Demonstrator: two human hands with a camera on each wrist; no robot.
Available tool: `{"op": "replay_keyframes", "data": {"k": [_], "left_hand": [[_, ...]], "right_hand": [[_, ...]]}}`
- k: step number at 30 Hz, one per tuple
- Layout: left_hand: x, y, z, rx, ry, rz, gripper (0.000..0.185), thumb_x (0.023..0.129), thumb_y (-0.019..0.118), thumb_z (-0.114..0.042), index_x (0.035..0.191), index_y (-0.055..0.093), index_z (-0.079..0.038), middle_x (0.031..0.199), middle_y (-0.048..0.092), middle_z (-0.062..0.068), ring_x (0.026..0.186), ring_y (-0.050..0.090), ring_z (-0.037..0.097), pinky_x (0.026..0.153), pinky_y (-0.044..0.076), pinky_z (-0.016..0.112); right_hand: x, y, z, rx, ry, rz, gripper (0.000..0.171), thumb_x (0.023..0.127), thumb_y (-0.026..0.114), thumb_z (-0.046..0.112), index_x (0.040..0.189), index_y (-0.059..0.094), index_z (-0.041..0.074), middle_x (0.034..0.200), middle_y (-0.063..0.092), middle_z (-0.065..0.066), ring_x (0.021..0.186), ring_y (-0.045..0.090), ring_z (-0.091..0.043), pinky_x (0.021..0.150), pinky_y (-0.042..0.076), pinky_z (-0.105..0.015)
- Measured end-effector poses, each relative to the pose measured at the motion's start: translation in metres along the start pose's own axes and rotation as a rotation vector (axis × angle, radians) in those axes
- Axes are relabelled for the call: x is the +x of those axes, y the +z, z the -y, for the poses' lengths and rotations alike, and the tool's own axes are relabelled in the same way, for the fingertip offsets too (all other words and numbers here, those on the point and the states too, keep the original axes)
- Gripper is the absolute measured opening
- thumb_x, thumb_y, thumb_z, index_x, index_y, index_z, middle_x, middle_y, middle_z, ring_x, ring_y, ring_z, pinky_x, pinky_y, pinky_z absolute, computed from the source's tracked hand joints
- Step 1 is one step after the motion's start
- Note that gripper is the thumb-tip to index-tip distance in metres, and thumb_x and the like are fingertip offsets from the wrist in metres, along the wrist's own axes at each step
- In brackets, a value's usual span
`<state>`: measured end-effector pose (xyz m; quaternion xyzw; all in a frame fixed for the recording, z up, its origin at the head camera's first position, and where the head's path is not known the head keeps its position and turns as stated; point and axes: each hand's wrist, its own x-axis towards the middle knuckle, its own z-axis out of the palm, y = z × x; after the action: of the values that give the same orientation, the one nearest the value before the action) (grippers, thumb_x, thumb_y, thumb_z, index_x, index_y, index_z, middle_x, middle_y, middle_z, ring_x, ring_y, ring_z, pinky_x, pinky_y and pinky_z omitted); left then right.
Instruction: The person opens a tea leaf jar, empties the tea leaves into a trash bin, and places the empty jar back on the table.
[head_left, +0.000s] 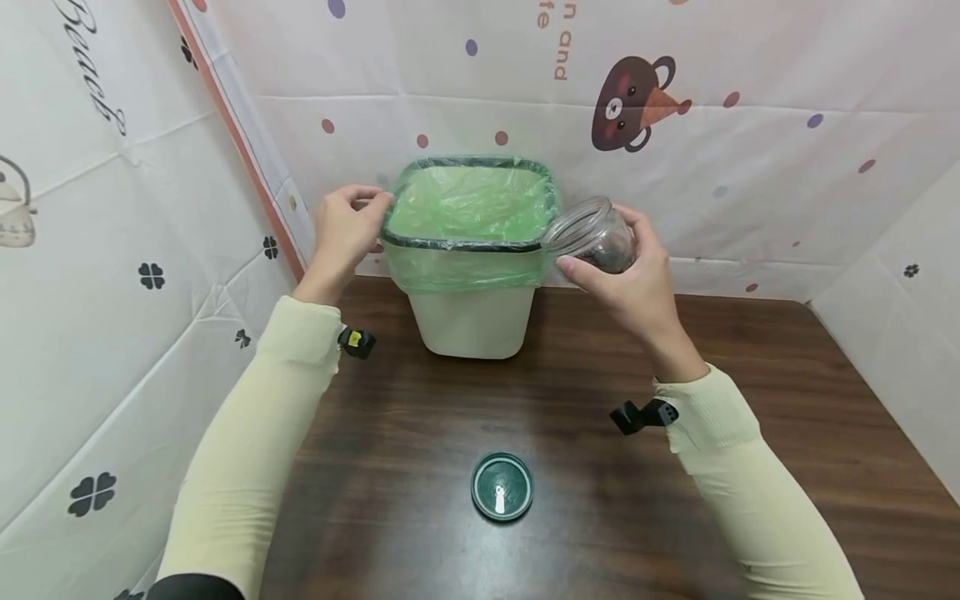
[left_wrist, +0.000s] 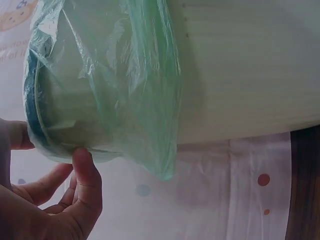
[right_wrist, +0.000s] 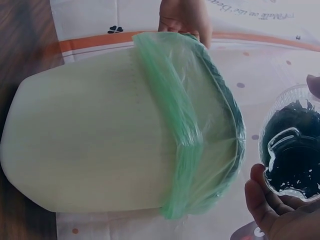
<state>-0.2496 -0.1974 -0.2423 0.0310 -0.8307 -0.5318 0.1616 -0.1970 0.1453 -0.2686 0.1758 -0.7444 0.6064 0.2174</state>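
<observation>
A pale trash bin (head_left: 474, 325) stands upright against the back wall. A green plastic bag (head_left: 468, 204) lines it, folded over the dark rim. My left hand (head_left: 348, 229) pinches the lined rim at the bin's left side; in the left wrist view, the hand's fingers (left_wrist: 86, 175) touch the bag there. In my right hand (head_left: 637, 279) is a clear glass jar (head_left: 592, 237), tilted with its mouth toward the bin at the right rim. Dark contents show inside the jar (right_wrist: 295, 150) in the right wrist view; what they are I cannot tell.
On the brown wooden table (head_left: 405, 508) lies a round green lid (head_left: 502, 487), in front of the bin. Printed white sheets (head_left: 750, 183) cover the back and the sides. The table's back edge meets the sheet behind the bin.
</observation>
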Motion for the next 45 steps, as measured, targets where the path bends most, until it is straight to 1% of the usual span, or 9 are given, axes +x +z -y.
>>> {"op": "replay_keyframes", "data": {"k": [7,10,16,21,25,31,34,40,45], "left_hand": [[0.007,0.006,0.0,-0.084,-0.111,0.03,0.039,0.097,0.063,-0.039,0.125,0.067,-0.013,0.125,0.062,0.005,0.089,0.059,0.016,0.063,0.058,0.03],[0.011,0.008,0.001,-0.128,-0.164,0.041,0.037,0.097,0.065,-0.036,0.126,0.065,-0.014,0.125,0.06,0.004,0.09,0.059,0.016,0.064,0.057,0.029],[0.015,0.012,0.004,-0.194,-0.244,0.054,0.038,0.097,0.065,-0.021,0.134,0.061,-0.016,0.125,0.059,0.006,0.088,0.062,0.016,0.063,0.054,0.027],[0.017,0.012,0.004,-0.173,-0.26,0.054,0.042,0.096,0.062,-0.016,0.138,0.06,-0.019,0.126,0.061,0.005,0.085,0.062,0.015,0.061,0.053,0.025],[0.017,0.013,0.003,-0.149,-0.267,0.059,0.043,0.096,0.061,-0.014,0.139,0.059,-0.021,0.122,0.061,0.005,0.079,0.06,0.014,0.06,0.052,0.026],[0.018,0.016,0.002,-0.119,-0.263,0.054,0.044,0.095,0.06,-0.011,0.137,0.058,-0.021,0.108,0.06,0.005,0.065,0.053,0.013,0.061,0.052,0.029],[0.018,0.018,0.002,-0.108,-0.26,0.055,0.044,0.094,0.06,-0.01,0.137,0.058,-0.02,0.104,0.058,0.004,0.062,0.05,0.013,0.062,0.053,0.03],[0.017,0.017,0.003,-0.103,-0.258,0.045,0.044,0.093,0.059,-0.008,0.135,0.057,-0.02,0.1,0.057,0.005,0.059,0.048,0.014,0.061,0.053,0.031],[0.017,0.016,0.002,-0.1,-0.255,0.053,0.043,0.095,0.058,-0.009,0.136,0.056,-0.021,0.101,0.057,0.005,0.06,0.048,0.014,0.062,0.054,0.033]], "right_hand": [[0.006,0.002,-0.001,0.07,0.012,0.021,0.068,0.076,0.086,0.009,0.133,0.051,0.01,0.111,0.066,-0.01,0.092,0.065,-0.019,0.073,0.054,-0.023],[0.009,0.001,-0.001,0.044,0.028,0.028,0.068,0.076,0.087,0.011,0.132,0.049,0.011,0.107,0.067,-0.01,0.088,0.065,-0.017,0.07,0.054,-0.023],[0.013,0.001,-0.003,0.004,0.047,0.042,0.071,0.075,0.088,0.015,0.133,0.045,0.014,0.104,0.066,-0.009,0.085,0.064,-0.018,0.067,0.054,-0.024],[0.016,0.0,-0.003,-0.004,0.021,0.049,0.072,0.076,0.088,0.014,0.133,0.045,0.014,0.106,0.065,-0.009,0.088,0.064,-0.019,0.067,0.053,-0.023],[0.02,-0.001,-0.004,-0.019,0.002,0.053,0.071,0.075,0.087,0.013,0.132,0.045,0.016,0.105,0.065,-0.009,0.087,0.064,-0.019,0.066,0.053,-0.023],[0.028,-0.004,-0.004,-0.057,-0.042,0.076,0.071,0.076,0.086,0.011,0.133,0.045,0.017,0.099,0.064,-0.011,0.071,0.065,-0.019,0.058,0.051,-0.024],[0.029,-0.002,0.004,-0.079,-0.064,0.081,0.069,0.076,0.085,0.01,0.133,0.046,0.015,0.096,0.063,-0.012,0.066,0.064,-0.019,0.056,0.051,-0.024],[0.025,0.006,0.032,-0.103,-0.072,0.056,0.063,0.076,0.085,0.013,0.131,0.053,0.012,0.097,0.062,-0.007,0.077,0.059,-0.017,0.062,0.049,-0.022],[0.024,0.008,0.04,-0.119,-0.093,0.052,0.063,0.077,0.085,0.013,0.132,0.055,0.01,0.101,0.062,-0.007,0.08,0.06,-0.017,0.063,0.05,-0.022]]}}
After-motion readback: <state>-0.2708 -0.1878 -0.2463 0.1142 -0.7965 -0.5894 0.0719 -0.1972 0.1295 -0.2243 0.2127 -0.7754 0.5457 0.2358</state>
